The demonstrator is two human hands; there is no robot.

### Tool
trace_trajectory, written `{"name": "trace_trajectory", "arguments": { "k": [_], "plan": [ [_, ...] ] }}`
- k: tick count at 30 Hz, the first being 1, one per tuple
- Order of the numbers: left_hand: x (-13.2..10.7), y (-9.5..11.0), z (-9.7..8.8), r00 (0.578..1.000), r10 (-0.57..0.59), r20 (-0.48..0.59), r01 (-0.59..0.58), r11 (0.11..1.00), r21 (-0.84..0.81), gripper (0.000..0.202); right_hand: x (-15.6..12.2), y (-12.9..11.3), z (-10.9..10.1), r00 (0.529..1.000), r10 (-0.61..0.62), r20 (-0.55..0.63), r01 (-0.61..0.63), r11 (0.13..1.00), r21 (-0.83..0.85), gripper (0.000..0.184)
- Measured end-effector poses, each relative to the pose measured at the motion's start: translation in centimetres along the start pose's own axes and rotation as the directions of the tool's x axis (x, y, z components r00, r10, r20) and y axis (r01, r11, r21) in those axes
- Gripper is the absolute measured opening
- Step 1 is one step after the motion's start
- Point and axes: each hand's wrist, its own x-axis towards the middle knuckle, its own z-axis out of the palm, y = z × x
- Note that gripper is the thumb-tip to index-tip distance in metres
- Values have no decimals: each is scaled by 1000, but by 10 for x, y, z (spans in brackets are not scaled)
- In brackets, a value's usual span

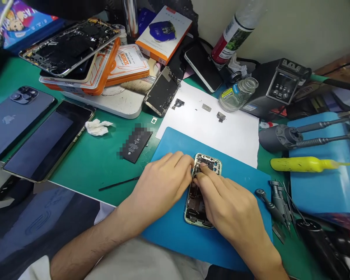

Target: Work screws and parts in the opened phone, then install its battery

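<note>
An opened phone frame (205, 165) with its internals exposed lies on a blue mat (175, 229). My left hand (160, 182) rests on the mat against the frame's left edge, fingers curled together at its upper side. My right hand (227, 210) covers the frame's lower right, and its fingertips press together on a part inside the upper section. What they pinch is too small to make out. A black battery (134, 144) lies on the green mat to the left, with a thin black pry stick (119, 183) below it.
A white sheet (221, 128) behind the mat carries small loose parts. Left are two phones (32, 132) and stacked orange boxes (105, 66). Right are a yellow tool (303, 164), screwdrivers and tweezers (277, 206), a glass jar (236, 95) and a soldering station (282, 85).
</note>
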Motion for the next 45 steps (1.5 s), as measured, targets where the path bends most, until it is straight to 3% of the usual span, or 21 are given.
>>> {"name": "trace_trajectory", "arguments": {
  "k": [8,13,21,29,45],
  "plan": [
    [-1,4,-2,999,41,-21,-39,995,96,16,-18,13,-7,982,168,-92,-156,980,119,8],
    [-4,8,3,987,160,-4,-154,959,239,26,-41,11,-5,925,321,-202,-289,942,169,19],
    [0,17,2,959,276,62,-277,875,396,31,-55,10,4,853,452,-261,-374,878,297,17],
    [0,15,7,963,271,6,-251,884,395,33,-55,6,10,918,352,-182,-298,916,270,20],
    [3,17,10,985,165,49,-172,933,316,31,-52,5,21,945,274,-180,-269,962,54,33]
  ]
}}
